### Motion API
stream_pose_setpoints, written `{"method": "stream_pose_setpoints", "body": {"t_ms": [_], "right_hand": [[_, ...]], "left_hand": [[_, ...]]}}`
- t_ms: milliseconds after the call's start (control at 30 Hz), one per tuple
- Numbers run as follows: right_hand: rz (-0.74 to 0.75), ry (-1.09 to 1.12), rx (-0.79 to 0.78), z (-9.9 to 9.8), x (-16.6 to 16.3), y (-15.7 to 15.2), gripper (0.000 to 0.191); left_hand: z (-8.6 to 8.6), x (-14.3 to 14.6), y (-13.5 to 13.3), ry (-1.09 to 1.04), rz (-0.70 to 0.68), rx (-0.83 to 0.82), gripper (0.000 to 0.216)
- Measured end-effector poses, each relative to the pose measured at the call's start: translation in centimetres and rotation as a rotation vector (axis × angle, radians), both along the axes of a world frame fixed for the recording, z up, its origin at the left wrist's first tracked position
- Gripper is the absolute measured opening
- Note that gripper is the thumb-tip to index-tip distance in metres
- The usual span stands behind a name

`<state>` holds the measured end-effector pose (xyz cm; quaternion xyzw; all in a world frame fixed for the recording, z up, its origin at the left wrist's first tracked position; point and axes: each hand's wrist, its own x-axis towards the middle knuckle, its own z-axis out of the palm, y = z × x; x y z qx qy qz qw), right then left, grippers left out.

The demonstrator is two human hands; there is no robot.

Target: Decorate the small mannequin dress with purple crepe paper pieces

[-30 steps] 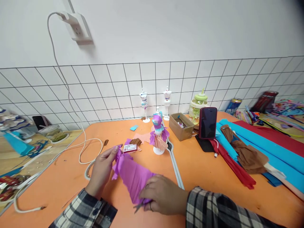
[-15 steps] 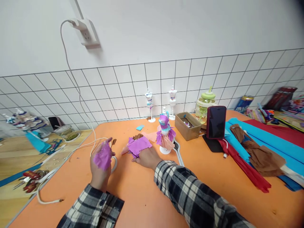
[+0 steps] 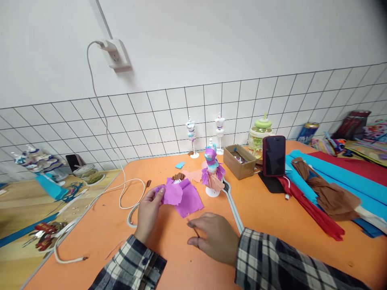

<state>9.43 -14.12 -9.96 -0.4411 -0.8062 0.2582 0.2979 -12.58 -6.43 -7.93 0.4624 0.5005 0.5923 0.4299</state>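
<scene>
In the head view, my left hand [image 3: 151, 209] pinches a small purple crepe paper piece [image 3: 173, 194] between thumb and fingers. Partly under it, a larger purple crepe paper sheet [image 3: 191, 199] lies on the orange table. My right hand [image 3: 214, 237] hovers nearer to me, its thumb and fingers apart. A thin dark line shows between them; I cannot make out what it is. Beyond the hands stands a small dress form [image 3: 211, 155] with a purple paper top and a purple and peach skirt. Brown folded paper strips [image 3: 178, 176] and peach paper [image 3: 193, 175] lie beside the purple sheet.
Two white dress forms [image 3: 191, 131] stand by the tiled wall. A cardboard box [image 3: 240, 165], a lidded jar [image 3: 260, 135] and a propped phone [image 3: 274, 155] are to the right. Grey scissors [image 3: 234, 205] lie beside my right hand. A white cable [image 3: 122, 193] crosses the left side.
My right hand has left the purple paper and moved right and towards me. My left hand has turned over and moved right, holding its purple piece above the larger sheet.
</scene>
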Motion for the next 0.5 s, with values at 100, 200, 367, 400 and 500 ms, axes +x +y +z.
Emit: {"method": "stream_pose_setpoints", "body": {"t_ms": [100, 200, 367, 400, 500], "right_hand": [[-0.213, 0.323, -0.206, 0.2, 1.3, -0.7, 0.052], [-0.225, 0.626, -0.372, 0.3, 1.7, -0.3, 0.059], [-0.283, 0.782, -0.589, -0.4, 2.5, 1.3, 0.054], [-0.299, 0.776, -0.592, -0.5, 2.9, 1.6, 0.052], [-0.269, 0.767, -0.589, -0.5, 4.2, 1.8, 0.044]], "left_hand": [[0.1, 2.0, -1.4, -0.014, -0.175, -0.050, 0.040], [0.1, 4.2, -3.1, 0.047, -0.265, -0.085, 0.035], [-0.3, 6.2, -4.5, 0.172, -0.300, -0.120, 0.038], [-0.3, 6.2, -4.5, 0.181, -0.287, -0.132, 0.038], [-0.6, 5.8, -4.0, 0.189, -0.255, -0.166, 0.040]]}}
